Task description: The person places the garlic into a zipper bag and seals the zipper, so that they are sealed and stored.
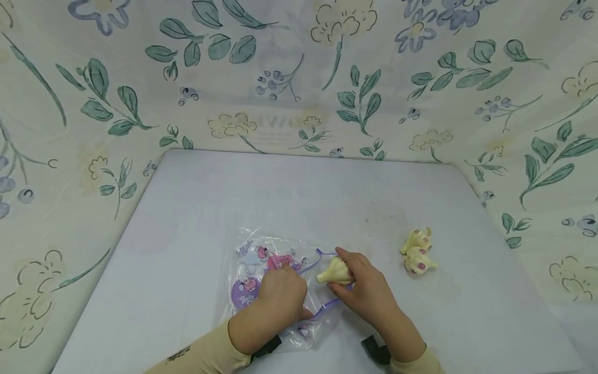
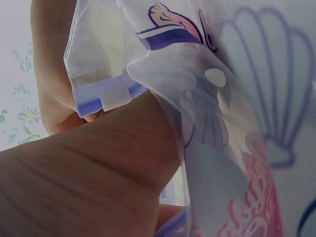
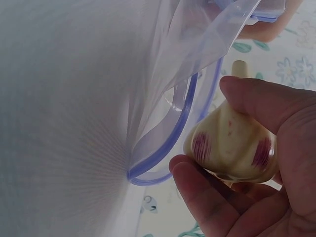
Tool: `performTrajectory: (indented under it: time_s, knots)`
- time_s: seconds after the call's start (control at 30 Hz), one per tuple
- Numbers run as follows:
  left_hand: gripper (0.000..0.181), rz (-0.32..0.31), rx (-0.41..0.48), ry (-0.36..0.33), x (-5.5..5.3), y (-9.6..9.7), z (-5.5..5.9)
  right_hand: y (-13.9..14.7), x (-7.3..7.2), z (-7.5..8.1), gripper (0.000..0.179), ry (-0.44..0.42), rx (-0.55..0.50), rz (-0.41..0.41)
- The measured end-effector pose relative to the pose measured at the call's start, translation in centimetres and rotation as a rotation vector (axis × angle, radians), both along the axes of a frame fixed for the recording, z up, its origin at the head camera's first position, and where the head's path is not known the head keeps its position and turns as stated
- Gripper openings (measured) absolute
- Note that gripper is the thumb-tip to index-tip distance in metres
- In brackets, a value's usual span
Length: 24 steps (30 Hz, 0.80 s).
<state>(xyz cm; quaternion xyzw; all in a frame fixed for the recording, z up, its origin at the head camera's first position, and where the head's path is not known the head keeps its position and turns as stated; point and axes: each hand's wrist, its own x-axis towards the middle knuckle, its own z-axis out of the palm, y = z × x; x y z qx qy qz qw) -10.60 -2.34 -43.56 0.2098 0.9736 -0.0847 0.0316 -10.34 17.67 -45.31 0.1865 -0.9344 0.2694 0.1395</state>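
A clear zip bag [image 1: 246, 293] printed with pink and purple cartoon figures lies on the table, its purple zip [image 3: 173, 140] parted into a wide mouth. My left hand [image 1: 282, 293] grips the bag at its opening, fingers curled over the printed plastic; the left wrist view shows plastic around that hand, with its fingertips hidden. At the mouth, my right hand [image 1: 371, 288] pinches a toy garlic bulb [image 1: 335, 272] between thumb and fingers. The bulb [image 3: 229, 140] is cream with purple streaks, and its stem points toward the bag.
Two more toy garlic bulbs [image 1: 418, 252] lie touching each other on the white table [image 1: 299, 197], right of my right hand. A floral curtain [image 1: 280, 78] hangs behind the table and along its sides. A pale slider [image 2: 116, 98] sits on the bag's zip.
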Motion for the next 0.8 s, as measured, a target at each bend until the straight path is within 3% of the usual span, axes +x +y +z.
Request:
performTrajectory:
  time_s: [0.8]
  knots:
    - [0.076, -0.02, 0.0, 0.044, 0.01, -0.06, -0.26, 0.05, 0.0, 0.09, 0.076, -0.018, 0.004, 0.002]
